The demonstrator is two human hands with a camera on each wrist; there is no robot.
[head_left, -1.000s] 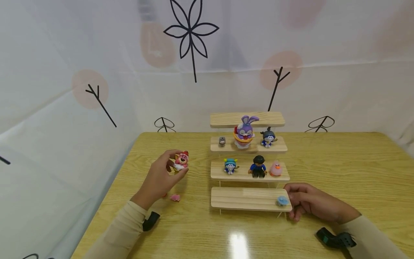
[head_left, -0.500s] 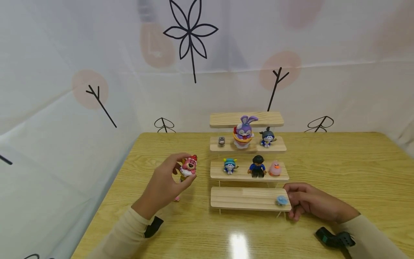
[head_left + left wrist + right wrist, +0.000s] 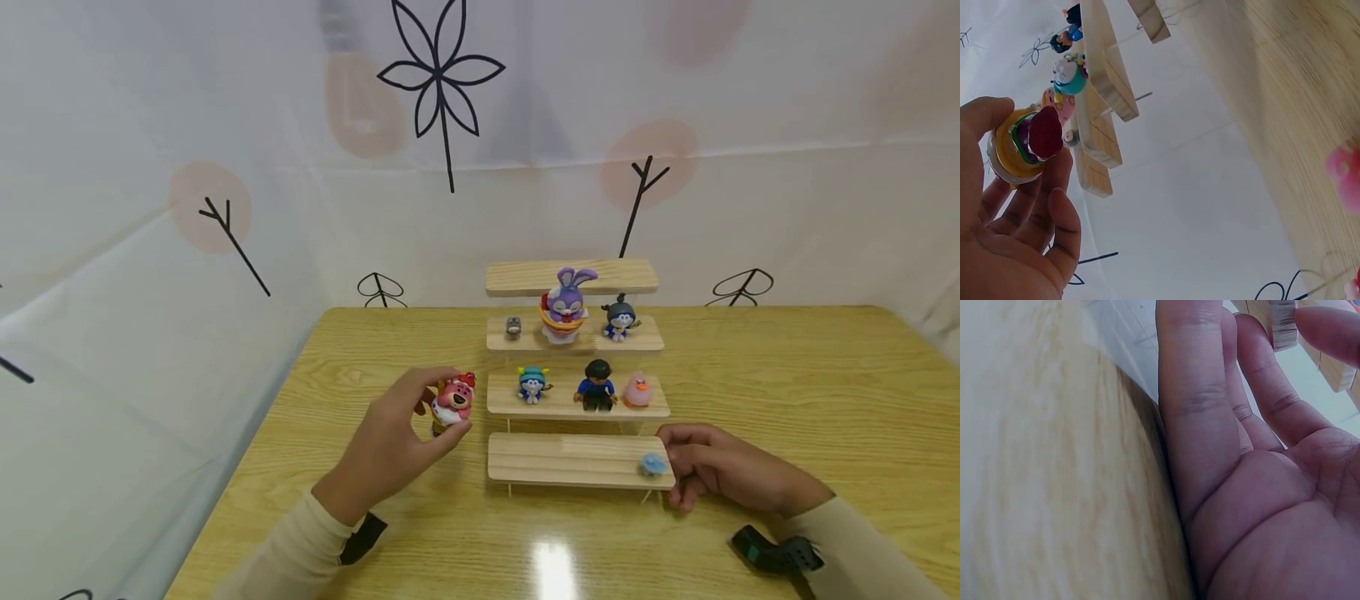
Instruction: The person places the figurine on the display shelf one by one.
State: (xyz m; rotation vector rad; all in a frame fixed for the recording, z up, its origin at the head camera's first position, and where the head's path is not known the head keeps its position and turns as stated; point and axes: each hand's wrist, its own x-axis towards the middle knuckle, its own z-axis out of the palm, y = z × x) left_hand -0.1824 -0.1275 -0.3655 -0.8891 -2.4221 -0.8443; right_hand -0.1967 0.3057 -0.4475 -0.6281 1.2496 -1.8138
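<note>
My left hand [image 3: 397, 437] pinches a pink bear figurine [image 3: 456, 402] with a red top and white middle, left of a tiered wooden display stand [image 3: 555, 458]. In the left wrist view, the bear figurine's [image 3: 1013, 150] yellow and dark red underside faces the camera. My right hand [image 3: 731, 468] grips the right end of the stand's lowest shelf; the right wrist view has the shelf edge [image 3: 1284, 325] between thumb and finger. A small light-blue piece [image 3: 652, 464] sits on that shelf near the right hand.
Upper tiers carry a purple rabbit figurine [image 3: 566, 308], a dark-haired toy figure [image 3: 597, 387], a pink duck [image 3: 638, 390], a teal-hatted figurine [image 3: 532, 386], a dark-hatted figurine [image 3: 619, 320] and a small grey figurine [image 3: 513, 327]. A pink piece [image 3: 1349, 178] lies on the table.
The left hand has moved right and slightly down with the bear figurine, closer to the stand. It now hides the pink piece in the head view. The right hand stays put.
</note>
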